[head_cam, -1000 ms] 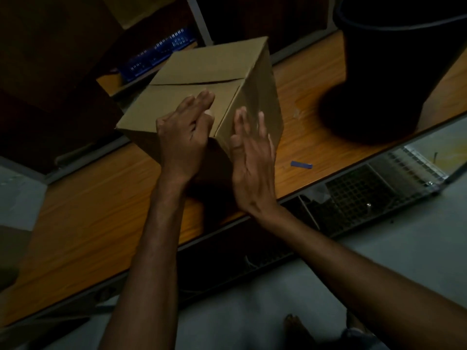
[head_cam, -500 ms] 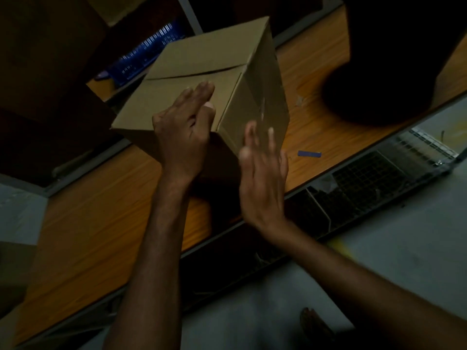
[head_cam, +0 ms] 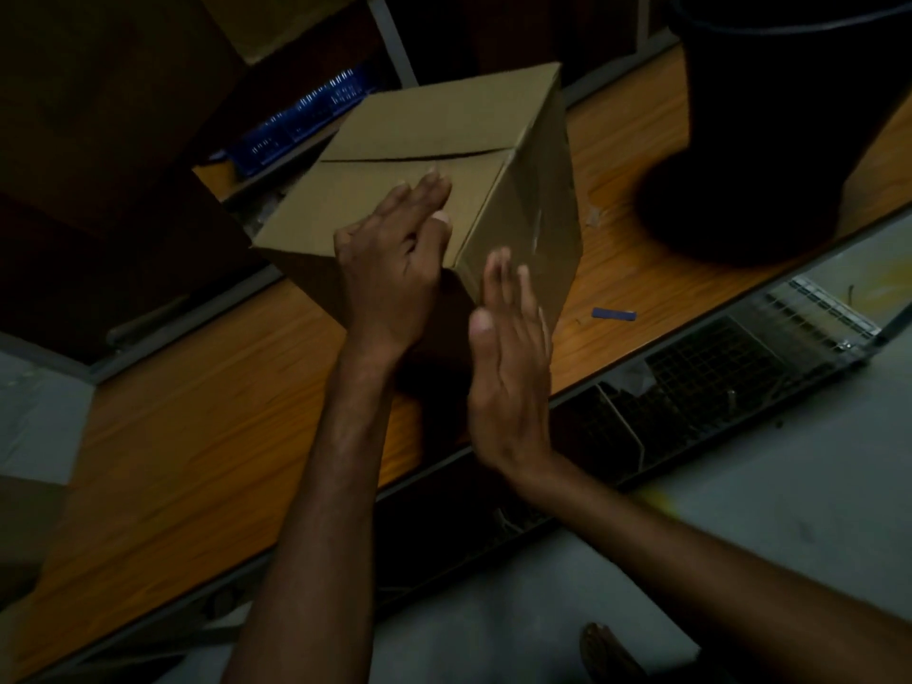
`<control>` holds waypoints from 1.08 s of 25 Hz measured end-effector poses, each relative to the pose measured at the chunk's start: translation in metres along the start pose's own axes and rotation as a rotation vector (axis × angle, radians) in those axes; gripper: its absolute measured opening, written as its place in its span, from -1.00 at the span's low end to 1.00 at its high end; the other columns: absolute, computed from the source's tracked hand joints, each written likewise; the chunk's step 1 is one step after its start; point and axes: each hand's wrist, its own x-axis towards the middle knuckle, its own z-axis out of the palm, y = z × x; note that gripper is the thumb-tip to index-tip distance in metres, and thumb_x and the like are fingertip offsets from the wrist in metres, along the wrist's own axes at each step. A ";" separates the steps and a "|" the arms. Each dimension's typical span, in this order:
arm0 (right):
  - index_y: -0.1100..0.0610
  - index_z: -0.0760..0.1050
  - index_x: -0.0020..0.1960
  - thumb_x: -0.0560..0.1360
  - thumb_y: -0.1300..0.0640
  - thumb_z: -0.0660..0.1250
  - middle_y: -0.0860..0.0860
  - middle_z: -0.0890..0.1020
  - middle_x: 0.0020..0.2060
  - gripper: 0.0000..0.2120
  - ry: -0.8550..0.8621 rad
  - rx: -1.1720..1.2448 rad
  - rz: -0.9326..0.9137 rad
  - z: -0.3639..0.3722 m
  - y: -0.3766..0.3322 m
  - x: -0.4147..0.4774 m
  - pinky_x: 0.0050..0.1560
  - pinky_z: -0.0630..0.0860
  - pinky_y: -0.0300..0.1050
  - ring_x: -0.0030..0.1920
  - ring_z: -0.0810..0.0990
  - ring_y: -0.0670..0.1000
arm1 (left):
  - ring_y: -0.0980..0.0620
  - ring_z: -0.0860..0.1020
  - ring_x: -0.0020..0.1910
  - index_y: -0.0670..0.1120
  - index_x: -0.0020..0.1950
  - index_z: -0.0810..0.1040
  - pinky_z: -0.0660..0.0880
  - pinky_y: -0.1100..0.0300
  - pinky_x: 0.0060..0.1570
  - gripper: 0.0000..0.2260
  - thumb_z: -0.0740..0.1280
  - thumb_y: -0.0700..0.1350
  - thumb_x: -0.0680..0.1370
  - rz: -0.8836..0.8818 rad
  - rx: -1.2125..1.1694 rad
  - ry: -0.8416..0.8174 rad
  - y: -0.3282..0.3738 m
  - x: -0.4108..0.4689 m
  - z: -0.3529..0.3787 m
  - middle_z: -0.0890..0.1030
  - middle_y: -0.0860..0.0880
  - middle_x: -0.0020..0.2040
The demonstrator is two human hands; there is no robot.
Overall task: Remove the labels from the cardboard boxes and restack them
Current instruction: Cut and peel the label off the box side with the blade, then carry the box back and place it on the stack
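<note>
now | left fingers (head_cam: 419,199) straight on box (head_cam: 434,130) top | right fingers (head_cam: 498,278) straight against box side

Dim, warm light, strongest on the top of the cardboard box (head_cam: 434,140); the upper left corner sinks near black. A dense shadow lies on the tabletop (head_cam: 197,436) below the box. The dark bucket (head_cam: 765,116) blurs at its base; detail is soft throughout.

No readable text — cardboard box (head_cam: 434,155) faces look blank, perhaps dimness.
</note>
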 end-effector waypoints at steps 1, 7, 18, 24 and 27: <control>-0.04 0.04 0.70 0.75 -0.03 -0.08 -0.16 0.07 0.68 -0.49 -0.026 -0.036 -0.041 -0.004 0.003 -0.008 0.65 -0.11 0.16 0.67 -0.11 -0.13 | 0.13 0.36 0.50 0.07 0.45 0.52 0.13 0.12 0.42 -0.60 0.13 0.05 0.64 -0.010 0.011 -0.009 0.001 -0.001 -0.001 0.49 0.11 0.47; -0.03 0.02 0.70 0.75 -0.04 -0.07 -0.12 0.05 0.68 -0.48 0.033 -0.061 0.022 0.001 0.005 0.015 0.65 -0.07 0.20 0.68 -0.11 -0.08 | 0.14 0.34 0.51 0.07 0.47 0.50 0.03 0.34 0.20 -0.58 0.12 0.05 0.63 -0.034 0.057 -0.047 0.005 0.001 -0.003 0.47 0.12 0.48; -0.04 0.19 0.65 0.74 -0.06 -0.06 -0.17 0.22 0.64 -0.51 -0.130 -0.091 -0.059 -0.026 0.003 -0.030 0.58 0.13 0.25 0.65 0.08 -0.13 | 0.17 0.38 0.49 0.04 0.43 0.54 0.29 -0.19 0.47 -0.59 0.15 0.07 0.63 -0.080 -0.024 -0.056 0.001 0.001 -0.007 0.52 0.13 0.44; 0.11 0.62 0.27 0.69 0.11 0.21 -0.09 0.62 0.18 -0.73 0.130 -0.067 -0.418 -0.085 -0.012 0.105 0.19 0.41 -0.08 0.22 0.50 0.00 | 0.28 0.32 0.50 0.06 0.39 0.58 0.29 -0.04 0.52 -0.67 0.34 0.08 0.64 -0.220 -0.182 -0.129 0.010 0.006 -0.023 0.52 0.19 0.43; 0.03 0.60 0.33 0.66 -0.06 0.22 0.02 0.58 0.37 -0.65 -0.056 -0.454 -0.454 -0.083 -0.020 0.197 0.35 0.29 -0.03 0.43 0.41 0.07 | 0.27 0.20 0.55 0.06 0.40 0.57 0.17 0.15 0.47 -0.67 0.37 -0.02 0.63 -0.351 -0.293 -0.229 0.010 0.010 -0.046 0.47 0.26 0.45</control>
